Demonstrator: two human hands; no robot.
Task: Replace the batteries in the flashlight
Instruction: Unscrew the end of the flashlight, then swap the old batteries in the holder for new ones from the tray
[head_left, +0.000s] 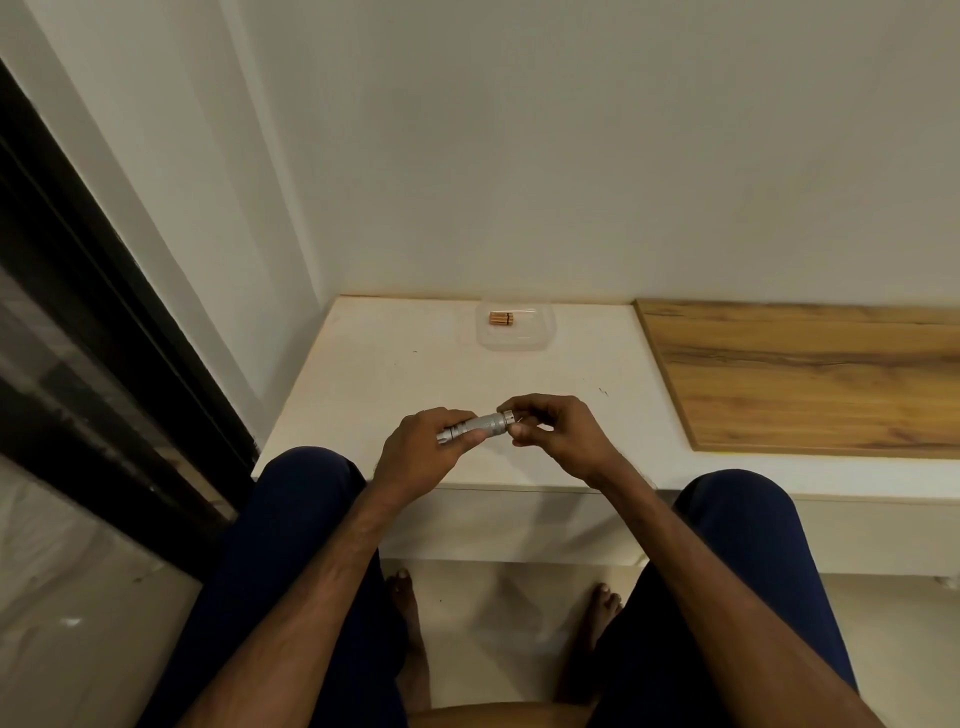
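Both hands meet over the front edge of the desk, close to its middle. Left hand: fingers curled round the head half of the silver flashlight, which lies roughly level, held just above the white surface, its tail pointing toward the right hand. Right hand: thumb and fingertips pinch the tail cap at the flashlight's end; the other fingers are loosely bent. Whether the cap is seated, partly unscrewed or already free of the barrel cannot be told at this size.

Batteries, copper-coloured, lie bundled together in a shallow clear container at the back edge of the desk, well apart from the hands. A wood-grain board covers the desk's right-hand part.

Step in hand, as judged: working the tail cap, most likely opening the battery compartment; the bundle in the container looks untouched, so the task appears to be in its early part. The next move calls for a firm hold on the barrel by the left hand while the right hand turns the cap about the flashlight's long axis. The freed cap should then be set down on the desk where it cannot roll off the front edge.
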